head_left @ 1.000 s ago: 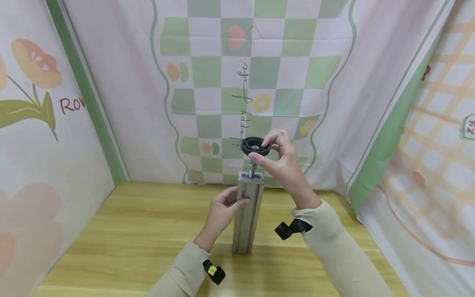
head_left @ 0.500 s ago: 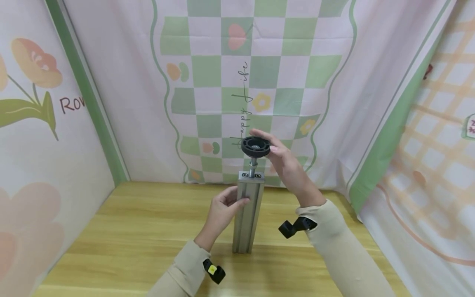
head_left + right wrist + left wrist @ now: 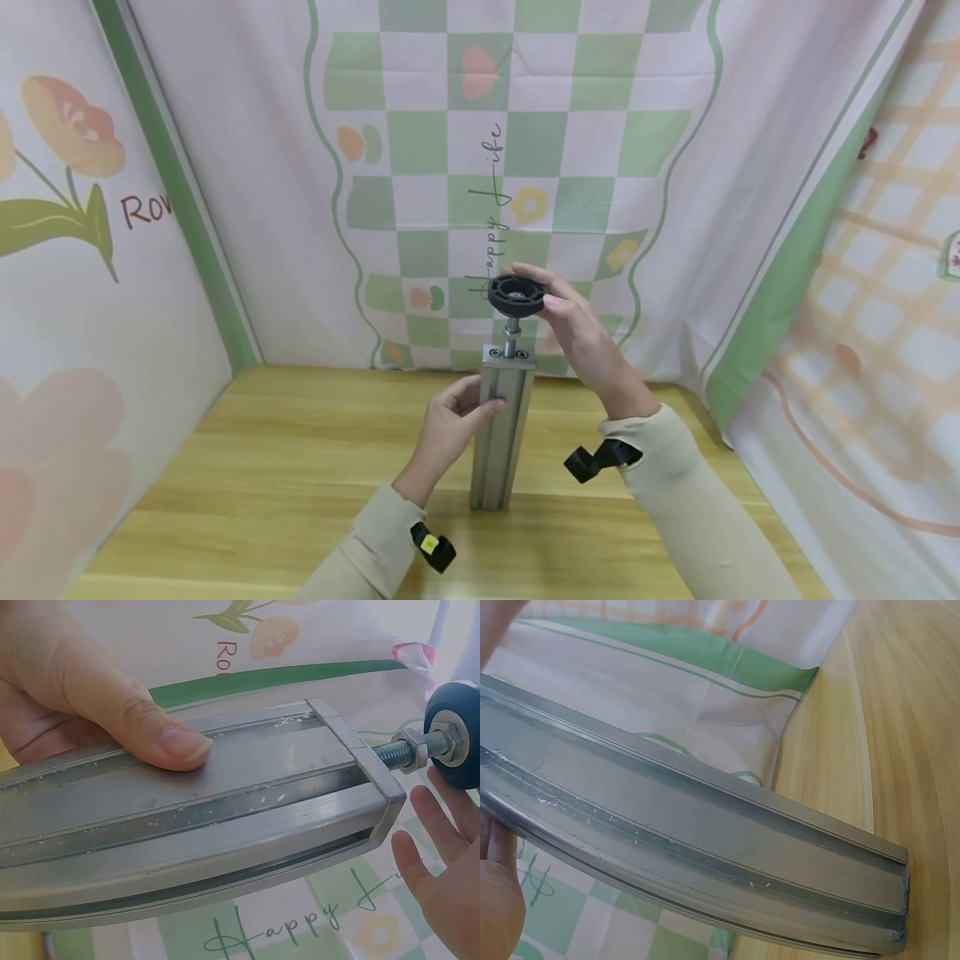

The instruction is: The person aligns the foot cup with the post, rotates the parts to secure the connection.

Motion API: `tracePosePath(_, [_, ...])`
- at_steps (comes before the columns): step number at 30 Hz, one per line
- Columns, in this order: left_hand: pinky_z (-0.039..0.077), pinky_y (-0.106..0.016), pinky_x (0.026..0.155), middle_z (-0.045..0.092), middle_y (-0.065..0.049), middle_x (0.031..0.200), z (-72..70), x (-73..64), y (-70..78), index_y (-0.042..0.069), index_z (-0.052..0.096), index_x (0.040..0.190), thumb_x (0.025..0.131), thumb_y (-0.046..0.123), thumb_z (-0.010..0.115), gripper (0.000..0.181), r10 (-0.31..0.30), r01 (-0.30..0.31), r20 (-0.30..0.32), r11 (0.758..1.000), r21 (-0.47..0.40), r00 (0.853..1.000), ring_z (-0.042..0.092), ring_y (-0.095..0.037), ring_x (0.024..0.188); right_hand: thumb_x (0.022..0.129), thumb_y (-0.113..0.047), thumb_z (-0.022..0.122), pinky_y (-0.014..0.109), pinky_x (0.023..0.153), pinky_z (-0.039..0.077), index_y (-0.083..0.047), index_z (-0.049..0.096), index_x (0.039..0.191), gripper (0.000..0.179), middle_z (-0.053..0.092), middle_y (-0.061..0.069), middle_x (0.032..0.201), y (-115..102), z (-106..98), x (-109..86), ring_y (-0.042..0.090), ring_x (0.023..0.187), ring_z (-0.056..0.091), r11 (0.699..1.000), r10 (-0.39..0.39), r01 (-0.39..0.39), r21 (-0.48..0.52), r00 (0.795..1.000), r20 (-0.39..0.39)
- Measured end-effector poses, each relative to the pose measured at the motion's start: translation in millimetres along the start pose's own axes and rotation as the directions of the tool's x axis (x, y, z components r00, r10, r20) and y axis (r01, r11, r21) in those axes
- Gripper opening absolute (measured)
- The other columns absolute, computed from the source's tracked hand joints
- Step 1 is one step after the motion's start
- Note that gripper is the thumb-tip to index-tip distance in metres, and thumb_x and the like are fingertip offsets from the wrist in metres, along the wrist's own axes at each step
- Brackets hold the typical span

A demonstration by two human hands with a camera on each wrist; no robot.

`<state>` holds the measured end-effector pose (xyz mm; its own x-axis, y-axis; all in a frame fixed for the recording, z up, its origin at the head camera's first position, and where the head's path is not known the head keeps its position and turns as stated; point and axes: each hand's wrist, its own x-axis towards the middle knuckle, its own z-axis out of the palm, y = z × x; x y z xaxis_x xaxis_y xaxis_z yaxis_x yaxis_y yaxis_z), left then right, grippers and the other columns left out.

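Note:
A silver aluminium profile (image 3: pixel 498 442) stands upright on the wooden table, with a flat end plate (image 3: pixel 508 357) on top. From this plate rises the threaded stem (image 3: pixel 395 755) of a levelling foot, carrying nuts. Its round black cup-shaped foot (image 3: pixel 517 296) faces upward. My left hand (image 3: pixel 450 425) grips the profile's upper part from the left, thumb (image 3: pixel 184 742) laid on its near face. At the right of the black foot, my right hand (image 3: pixel 585 333) touches its rim, with fingers extended, some partly behind it. In the left wrist view the profile's lower end (image 3: pixel 904 900) meets the table.
The wooden table (image 3: pixel 247 483) spreads around the profile. Behind it hangs a green-and-white checked cloth (image 3: pixel 420 142). Printed cloths also hang at left and right. Each sleeve carries a black wrist device; the right one (image 3: pixel 600 458) sits near the cuff.
My right thumb and fingers have let go of their pinch on the black foot's rim, and the hand has shifted to its right side. The left hand has stayed still.

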<state>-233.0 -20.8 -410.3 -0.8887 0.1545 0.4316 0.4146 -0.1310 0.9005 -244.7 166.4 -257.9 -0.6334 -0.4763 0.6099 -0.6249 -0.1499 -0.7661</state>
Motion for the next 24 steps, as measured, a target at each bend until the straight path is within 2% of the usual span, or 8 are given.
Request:
tracePosePath(6, [0.057,-0.032,0.085,0.072,-0.008,0.108,0.0,-0.4,0.2,0.007,0.069,0.122,0.088,0.019,0.08,0.038,0.006,-0.006,-0.001,1.0,0.0,1.0,0.068,-0.022,0.1,0.103,-0.017,0.035,0.042,0.111,0.03,0.002,0.045,0.143,0.046,0.051,0.016,0.142,1,1,-2.7,0.03,0.13,0.047,0.999,0.016,-0.018,-0.032,0.998,-0.066])
tracePosePath(10, [0.057,-0.032,0.085,0.072,-0.008,0.108,0.0,-0.6,-0.1,0.006,0.07,0.121,0.088,0.02,0.08,0.038,0.008,-0.008,-0.008,1.0,0.003,1.0,0.068,-0.022,0.1,0.1,-0.018,0.046,0.038,0.108,0.037,-0.008,0.052,0.132,0.034,0.054,0.013,0.137,1,2,-4.9,0.028,0.125,0.052,0.995,0.045,-0.056,-0.078,0.989,-0.138])
tracePosePath(15, [0.057,-0.032,0.085,0.072,-0.008,0.108,0.0,-0.3,-0.3,0.007,0.07,0.121,0.087,0.022,0.081,0.039,0.007,-0.007,-0.011,1.0,0.008,1.0,0.068,-0.021,0.1,0.096,-0.013,0.057,0.031,0.095,0.05,-0.014,0.052,0.117,0.022,0.049,0.012,0.135,0,4,-5.3,0.028,0.113,0.056,0.996,0.078,-0.084,-0.022,0.978,-0.194])
tracePosePath(19, [0.057,-0.032,0.085,0.072,-0.007,0.108,0.1,0.0,0.0,0.007,0.07,0.121,0.087,0.021,0.081,0.038,0.008,-0.008,-0.012,1.0,0.013,1.0,0.068,-0.021,0.1,0.094,-0.011,0.066,0.026,0.084,0.053,-0.014,0.05,0.11,0.022,0.046,0.012,0.131,-2,7,-4.0,0.027,0.108,0.056,0.996,0.09,-0.093,-0.003,0.972,-0.216])
tracePosePath(24, [0.057,-0.032,0.085,0.072,-0.007,0.108,-0.2,0.1,-0.3,0.007,0.07,0.121,0.088,0.021,0.08,0.038,0.015,-0.014,-0.009,1.0,0.02,1.0,0.068,-0.021,0.101,0.093,-0.014,0.072,0.024,0.075,0.053,-0.013,0.048,0.107,0.028,0.046,0.012,0.123,-4,11,-3.0,0.027,0.107,0.054,0.992,0.105,-0.12,-0.046,0.965,-0.241])
